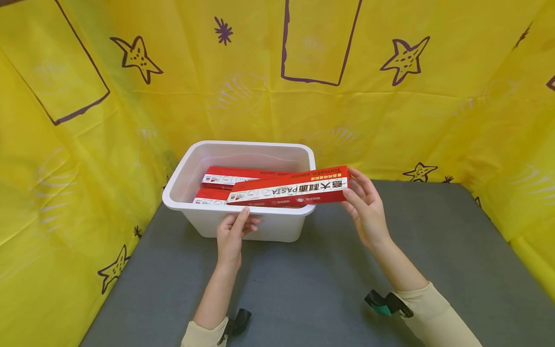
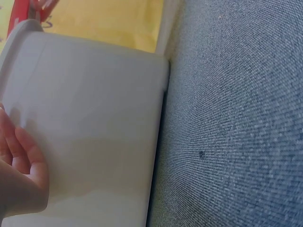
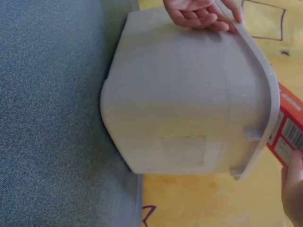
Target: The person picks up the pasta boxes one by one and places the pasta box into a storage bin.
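A red and white pasta box point(image 1: 288, 188) lies slantwise over the right rim of a white plastic bin point(image 1: 243, 224). My right hand point(image 1: 368, 212) pinches the right end of this box between thumb and fingers. The barcode end of the same box point(image 3: 289, 135) shows in the right wrist view. My left hand point(image 1: 234, 233) grips the bin's near rim, thumb on top and fingers underneath against the outer wall. Inside the bin, two more red boxes lie partly covered: one at the back point(image 1: 225, 174), another in front point(image 1: 208, 196).
The bin stands on a grey cloth surface point(image 1: 295, 289) close to the back. Yellow fabric walls point(image 1: 269, 111) with drawn starfish enclose the left, back and right sides.
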Motion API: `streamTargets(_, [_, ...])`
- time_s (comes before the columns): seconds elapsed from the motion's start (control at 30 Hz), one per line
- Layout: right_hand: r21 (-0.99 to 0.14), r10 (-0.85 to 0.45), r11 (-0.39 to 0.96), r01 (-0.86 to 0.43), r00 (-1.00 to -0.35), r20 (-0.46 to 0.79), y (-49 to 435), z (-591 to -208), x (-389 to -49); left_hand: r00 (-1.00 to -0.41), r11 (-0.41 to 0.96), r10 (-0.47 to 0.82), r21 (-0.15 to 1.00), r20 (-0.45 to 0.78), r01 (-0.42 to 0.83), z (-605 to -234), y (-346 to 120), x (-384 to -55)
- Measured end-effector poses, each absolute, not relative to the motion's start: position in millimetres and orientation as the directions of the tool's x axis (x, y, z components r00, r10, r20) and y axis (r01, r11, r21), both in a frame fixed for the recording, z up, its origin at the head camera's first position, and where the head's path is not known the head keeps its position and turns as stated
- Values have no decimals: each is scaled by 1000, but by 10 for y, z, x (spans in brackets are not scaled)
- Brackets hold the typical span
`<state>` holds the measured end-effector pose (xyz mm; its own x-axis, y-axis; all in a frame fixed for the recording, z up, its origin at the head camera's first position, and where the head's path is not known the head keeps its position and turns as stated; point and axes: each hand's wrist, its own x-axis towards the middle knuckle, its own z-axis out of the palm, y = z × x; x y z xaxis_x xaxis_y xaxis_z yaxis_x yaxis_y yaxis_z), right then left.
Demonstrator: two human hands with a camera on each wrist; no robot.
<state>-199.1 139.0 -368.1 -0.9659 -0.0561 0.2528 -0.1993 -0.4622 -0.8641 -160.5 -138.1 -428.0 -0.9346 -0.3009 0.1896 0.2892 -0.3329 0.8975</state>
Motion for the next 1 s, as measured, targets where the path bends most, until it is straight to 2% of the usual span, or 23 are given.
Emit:
streamTargets(0.23, [-911, -32, -351, -216, -970, 242, 1351, -3709, -1983, -934, -337, -304, 896, 186, 288, -4281, -1387, -1604])
streamTargets(0.43, [-937, -42, -186, -297, -950, 310, 1324, -3770, -1979, -935, -336, -303, 897, 185, 287, -4284, -1388, -1602])
streamTargets(0.67, [-913, -84, -3, -407, -910, 406, 1301, -3820, -1986, -933, -328, -302, 898, 193, 292, -4281, -1388, -1600])
streamTargets(1.0, [-884, -226, 78, -462, -871, 435, 1264, -3877, -1963, -932, -318, -303, 900, 200, 296, -4277, -1391, -1592])
